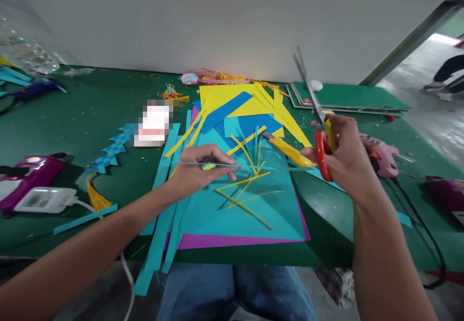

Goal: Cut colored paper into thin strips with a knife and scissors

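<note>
A very thin turquoise paper strip is pinched between the thumb and fingers of my left hand, stretching sideways above a turquoise sheet. My right hand grips red-handled scissors, blades pointing up and away; its fingertips are near the strip's right end. Beside those fingertips is a yellow utility knife; whether they touch it I cannot tell. Several narrow yellow and turquoise offcuts lie on the sheet beneath my hands. A purple sheet shows under its edges.
Yellow sheets and blue pieces lie behind. On the left are a woven blue ornament with a yellow tassel, a blurred phone-like rectangle and a white power adapter. A pink glue gun with a black cable lies right.
</note>
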Tool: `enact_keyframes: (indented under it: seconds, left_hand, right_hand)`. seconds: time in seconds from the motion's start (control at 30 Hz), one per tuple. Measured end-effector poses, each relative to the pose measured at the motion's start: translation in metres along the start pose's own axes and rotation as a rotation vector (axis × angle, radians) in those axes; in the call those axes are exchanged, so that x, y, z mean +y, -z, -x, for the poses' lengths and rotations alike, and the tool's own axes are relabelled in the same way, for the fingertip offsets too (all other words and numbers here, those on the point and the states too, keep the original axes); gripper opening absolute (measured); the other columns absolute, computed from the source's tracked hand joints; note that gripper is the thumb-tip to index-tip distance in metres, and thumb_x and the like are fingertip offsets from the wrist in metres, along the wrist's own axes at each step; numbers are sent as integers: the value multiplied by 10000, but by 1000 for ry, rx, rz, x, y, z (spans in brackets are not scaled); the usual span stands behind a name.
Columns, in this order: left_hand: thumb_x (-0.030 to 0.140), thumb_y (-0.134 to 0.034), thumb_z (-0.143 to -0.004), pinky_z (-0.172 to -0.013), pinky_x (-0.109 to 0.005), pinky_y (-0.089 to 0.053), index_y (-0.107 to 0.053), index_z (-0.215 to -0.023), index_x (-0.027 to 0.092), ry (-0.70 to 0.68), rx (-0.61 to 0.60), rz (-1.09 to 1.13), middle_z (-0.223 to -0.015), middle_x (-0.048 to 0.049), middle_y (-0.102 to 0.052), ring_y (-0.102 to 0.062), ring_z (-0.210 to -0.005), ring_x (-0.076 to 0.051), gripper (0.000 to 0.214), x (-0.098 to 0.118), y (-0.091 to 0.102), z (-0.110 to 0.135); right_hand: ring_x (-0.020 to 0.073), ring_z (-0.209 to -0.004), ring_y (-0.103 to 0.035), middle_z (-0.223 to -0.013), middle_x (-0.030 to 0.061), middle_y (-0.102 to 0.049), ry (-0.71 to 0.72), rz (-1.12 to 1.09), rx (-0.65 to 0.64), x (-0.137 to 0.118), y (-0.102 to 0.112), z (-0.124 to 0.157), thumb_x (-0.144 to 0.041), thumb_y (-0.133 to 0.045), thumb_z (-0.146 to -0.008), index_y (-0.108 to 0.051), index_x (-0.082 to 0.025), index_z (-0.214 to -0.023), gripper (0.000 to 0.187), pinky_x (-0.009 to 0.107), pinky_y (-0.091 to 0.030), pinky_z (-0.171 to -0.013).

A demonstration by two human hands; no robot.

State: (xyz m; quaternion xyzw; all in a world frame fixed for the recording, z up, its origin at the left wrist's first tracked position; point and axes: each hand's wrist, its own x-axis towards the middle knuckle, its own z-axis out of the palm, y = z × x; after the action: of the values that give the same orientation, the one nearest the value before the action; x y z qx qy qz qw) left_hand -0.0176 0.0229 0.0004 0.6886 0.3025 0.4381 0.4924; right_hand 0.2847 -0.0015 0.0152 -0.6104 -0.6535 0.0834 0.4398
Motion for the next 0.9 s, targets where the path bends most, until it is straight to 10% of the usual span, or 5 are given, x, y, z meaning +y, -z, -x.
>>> enact_keyframes:
  seconds: [0.33,0.9]
  left_hand:
    - [130,-781,-724,-604,-283,-608,-700,-720,169,39,90,42,-725,-20,-759,-735,-599,-188,90,5,-1,-6]
    - [142,-760,-758,-548,-236,-555,-675,-711,186,48,49,58,-615,9,-731,-715,-572,-154,106,0,4,-5]
  right_hand:
    - [286,-862,-599,-976,119,-658,710,261,-112,-16,-4,8,-381,-749,-789,-606,-198,-1175,451,451,-511,-792]
    - [262,-784,-605,-893,93,-657,795,280,-117,-17,-8,10,-370,-726,-815,-589,-206,-1205,445,430,-505,-735]
